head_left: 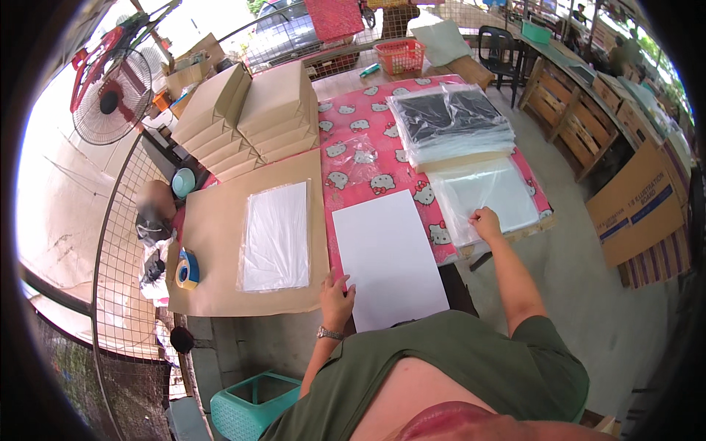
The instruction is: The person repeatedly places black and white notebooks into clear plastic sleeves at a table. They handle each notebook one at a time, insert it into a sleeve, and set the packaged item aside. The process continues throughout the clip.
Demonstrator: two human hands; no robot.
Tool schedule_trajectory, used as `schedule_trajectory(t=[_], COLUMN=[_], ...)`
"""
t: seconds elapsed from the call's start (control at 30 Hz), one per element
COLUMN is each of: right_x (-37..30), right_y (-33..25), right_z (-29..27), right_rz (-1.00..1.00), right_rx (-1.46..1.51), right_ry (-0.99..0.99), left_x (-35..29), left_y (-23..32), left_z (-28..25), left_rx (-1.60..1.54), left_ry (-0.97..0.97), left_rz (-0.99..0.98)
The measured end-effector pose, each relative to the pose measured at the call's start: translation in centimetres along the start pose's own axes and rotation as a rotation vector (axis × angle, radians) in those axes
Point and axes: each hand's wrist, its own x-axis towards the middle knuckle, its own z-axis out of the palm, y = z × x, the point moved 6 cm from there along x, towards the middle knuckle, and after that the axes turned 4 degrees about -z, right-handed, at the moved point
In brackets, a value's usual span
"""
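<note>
A large white sheet (pixel 390 257) lies at the near edge of the table, right in front of me. My left hand (pixel 337 303), with a watch on its wrist, rests at the sheet's left edge with its fingers apart. To the right, my right hand (pixel 485 223) pinches the near part of a clear plastic sleeve (pixel 507 192) on a flat stack of such sleeves. Behind them sits a thick pile of plastic-wrapped dark sheets (pixel 452 110). A plastic-wrapped white pack (pixel 277 237) lies on brown board (pixel 209 242) to my left.
Tall stacks of folded brown paper (pixel 276 110) stand at the far left of the pink patterned table cover (pixel 346 121). Blue-yellow tape (pixel 188 269) lies on the brown board. An orange basket (pixel 399 56), a fan (pixel 110 101), a green stool (pixel 254 404) and illustration-board cartons (pixel 638 202) surround the table.
</note>
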Motion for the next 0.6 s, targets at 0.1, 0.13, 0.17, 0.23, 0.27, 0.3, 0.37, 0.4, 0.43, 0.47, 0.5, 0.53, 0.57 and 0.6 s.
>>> schedule_trajectory(t=[0.1, 0.13, 0.17, 0.23, 0.27, 0.3, 0.37, 0.4, 0.43, 0.47, 0.5, 0.53, 0.57, 0.6], right_x=[0.8, 1.0, 1.1, 1.4, 1.4, 1.5, 1.6, 1.6, 1.4, 1.2, 1.0, 0.6, 0.1, -0.7], right_y=[-2.2, -2.3, -2.4, -2.6, -2.7, -2.7, -2.9, -3.0, -3.8, -4.8, -5.8, -7.0, -7.9, -8.8], right_z=[-2.7, -3.2, -3.8, -4.4, -4.6, -5.0, -4.8, -4.7, -4.7, -4.6, -4.4, -4.1, -3.7, -3.2], right_rz=[-0.194, -0.176, -0.157, -0.146, -0.154, -0.162, -0.136, -0.123, -0.193, -0.262, -0.332, -0.362, -0.403, -0.444], right_rx=[-0.029, 0.084, 0.195, 0.304, 0.301, 0.297, 0.215, 0.174, 0.134, 0.094, 0.054, 0.06, 0.039, 0.018], right_ry=[0.206, 0.24, 0.274, 0.344, 0.38, 0.418, 0.38, 0.361, 0.351, 0.34, 0.33, 0.289, 0.28, 0.271], left_x=[-0.1, -0.4, -0.6, -1.1, -1.2, -1.2, -1.5, -1.4, -1.3, -1.2, -1.1, -1.0, -0.8, -0.6], left_y=[-0.2, -0.3, -0.3, -0.3, -0.1, 0.2, 1.2, 1.8, 2.7, 3.6, 4.4, 5.3, 5.9, 6.5], left_z=[-0.1, -0.1, 0.0, 0.6, 0.9, 1.3, 2.0, 2.4, 2.6, 2.8, 2.9, 2.8, 3.1, 3.4], left_rx=[-0.035, -0.032, -0.028, -0.05, -0.06, -0.062, -0.067, -0.067, -0.097, -0.128, -0.159, -0.189, -0.216, -0.243], left_ry=[-0.032, -0.038, -0.044, -0.066, -0.078, -0.081, -0.095, -0.096, -0.123, -0.15, -0.177, -0.227, -0.285, -0.344], left_rz=[0.031, 0.046, 0.061, 0.083, 0.096, 0.118, 0.149, 0.184, 0.202, 0.221, 0.239, 0.239, 0.229, 0.219])
